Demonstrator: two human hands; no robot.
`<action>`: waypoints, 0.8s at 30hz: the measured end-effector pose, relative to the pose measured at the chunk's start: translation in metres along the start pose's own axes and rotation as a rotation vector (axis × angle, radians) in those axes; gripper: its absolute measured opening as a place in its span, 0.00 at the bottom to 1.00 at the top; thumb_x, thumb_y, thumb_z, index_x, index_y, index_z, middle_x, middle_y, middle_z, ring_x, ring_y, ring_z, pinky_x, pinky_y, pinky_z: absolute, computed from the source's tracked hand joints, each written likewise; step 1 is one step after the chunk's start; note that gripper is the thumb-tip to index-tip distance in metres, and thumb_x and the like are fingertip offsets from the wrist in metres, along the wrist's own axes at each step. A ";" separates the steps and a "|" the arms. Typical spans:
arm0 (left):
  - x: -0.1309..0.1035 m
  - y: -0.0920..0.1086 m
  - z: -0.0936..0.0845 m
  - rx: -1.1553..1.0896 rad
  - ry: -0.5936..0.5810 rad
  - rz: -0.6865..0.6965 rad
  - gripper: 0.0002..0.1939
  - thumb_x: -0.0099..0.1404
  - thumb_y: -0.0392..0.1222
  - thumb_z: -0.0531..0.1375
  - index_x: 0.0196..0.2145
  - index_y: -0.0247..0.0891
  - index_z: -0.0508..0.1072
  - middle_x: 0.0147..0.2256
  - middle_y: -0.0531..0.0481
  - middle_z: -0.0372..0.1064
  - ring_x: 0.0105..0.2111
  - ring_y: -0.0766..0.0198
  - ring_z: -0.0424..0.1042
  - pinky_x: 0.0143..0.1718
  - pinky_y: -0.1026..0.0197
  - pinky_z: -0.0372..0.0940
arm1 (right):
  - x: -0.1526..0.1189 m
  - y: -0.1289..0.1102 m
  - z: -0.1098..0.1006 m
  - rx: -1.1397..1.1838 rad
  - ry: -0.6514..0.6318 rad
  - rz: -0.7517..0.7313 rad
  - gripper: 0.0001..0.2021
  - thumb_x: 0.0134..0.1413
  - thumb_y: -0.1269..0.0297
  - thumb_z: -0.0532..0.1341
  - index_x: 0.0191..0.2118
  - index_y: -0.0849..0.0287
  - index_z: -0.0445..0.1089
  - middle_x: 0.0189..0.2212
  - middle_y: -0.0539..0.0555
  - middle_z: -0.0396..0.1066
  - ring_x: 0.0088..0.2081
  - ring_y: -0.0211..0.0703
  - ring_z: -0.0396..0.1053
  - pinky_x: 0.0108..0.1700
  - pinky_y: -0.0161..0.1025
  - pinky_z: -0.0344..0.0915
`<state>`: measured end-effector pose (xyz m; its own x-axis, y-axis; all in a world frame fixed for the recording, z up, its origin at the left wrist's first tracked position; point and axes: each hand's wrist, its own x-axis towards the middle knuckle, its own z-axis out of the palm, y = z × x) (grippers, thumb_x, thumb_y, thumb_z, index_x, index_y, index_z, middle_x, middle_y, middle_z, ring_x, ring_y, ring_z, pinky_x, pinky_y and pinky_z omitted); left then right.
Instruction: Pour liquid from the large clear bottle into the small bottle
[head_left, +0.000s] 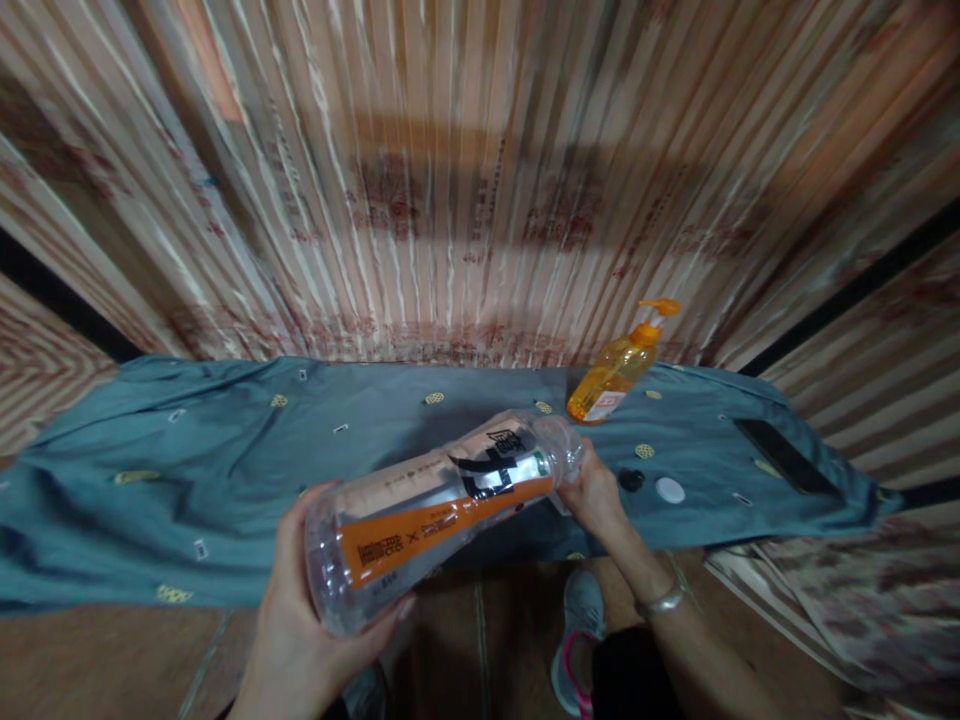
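A clear plastic bottle (442, 505) with an orange, white and black label lies tilted across my view, its mouth end up to the right. My left hand (300, 590) is wrapped round its wide base. At the narrow neck end, my right hand (592, 490) has its fingers closed; they are partly hidden behind the bottle. A small whitish edge shows under these fingers, too little to name. Right of my right hand, a small black round piece (631, 480) and a white disc-like lid (670, 490) lie on the blue-green cloth (225, 450).
An orange pump bottle (611, 380), partly filled, stands toward the back of the cloth-covered surface. A dark phone-like slab (784, 455) lies at the right. Pleated patterned curtains (465, 200) hang behind, with dark poles at both sides. A shoe (581, 620) shows on the tiled floor below.
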<state>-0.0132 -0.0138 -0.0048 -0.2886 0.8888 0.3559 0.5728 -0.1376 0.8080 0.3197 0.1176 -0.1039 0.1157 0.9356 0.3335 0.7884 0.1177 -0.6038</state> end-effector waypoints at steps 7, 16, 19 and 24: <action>0.000 0.000 0.000 -0.019 0.007 -0.034 0.46 0.54 0.58 0.72 0.65 0.43 0.64 0.54 0.40 0.76 0.50 0.38 0.82 0.52 0.35 0.79 | 0.001 -0.001 -0.001 0.024 -0.010 0.021 0.25 0.53 0.56 0.65 0.56 0.56 0.69 0.44 0.60 0.83 0.46 0.56 0.83 0.46 0.45 0.77; 0.000 -0.001 0.000 -0.046 0.002 -0.070 0.46 0.54 0.60 0.72 0.65 0.43 0.65 0.57 0.38 0.76 0.52 0.38 0.81 0.54 0.35 0.78 | 0.000 -0.004 -0.002 0.054 -0.018 0.045 0.25 0.52 0.55 0.64 0.56 0.56 0.69 0.46 0.62 0.83 0.48 0.57 0.82 0.50 0.48 0.77; 0.000 -0.002 0.001 -0.068 0.016 -0.074 0.46 0.53 0.59 0.73 0.65 0.43 0.65 0.54 0.39 0.77 0.49 0.39 0.82 0.50 0.38 0.80 | 0.000 -0.006 -0.004 0.051 -0.035 0.048 0.26 0.53 0.54 0.63 0.57 0.58 0.69 0.47 0.63 0.83 0.49 0.58 0.82 0.50 0.49 0.78; -0.002 -0.005 0.001 -0.031 0.025 -0.037 0.45 0.53 0.58 0.72 0.65 0.44 0.65 0.56 0.39 0.76 0.51 0.37 0.81 0.52 0.35 0.79 | -0.001 -0.005 -0.005 0.071 -0.042 0.030 0.27 0.53 0.53 0.62 0.58 0.58 0.68 0.50 0.63 0.82 0.51 0.59 0.82 0.53 0.50 0.78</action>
<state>-0.0145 -0.0143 -0.0104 -0.3281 0.8825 0.3370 0.5375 -0.1190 0.8348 0.3182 0.1148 -0.0974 0.1120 0.9522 0.2841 0.7400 0.1109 -0.6634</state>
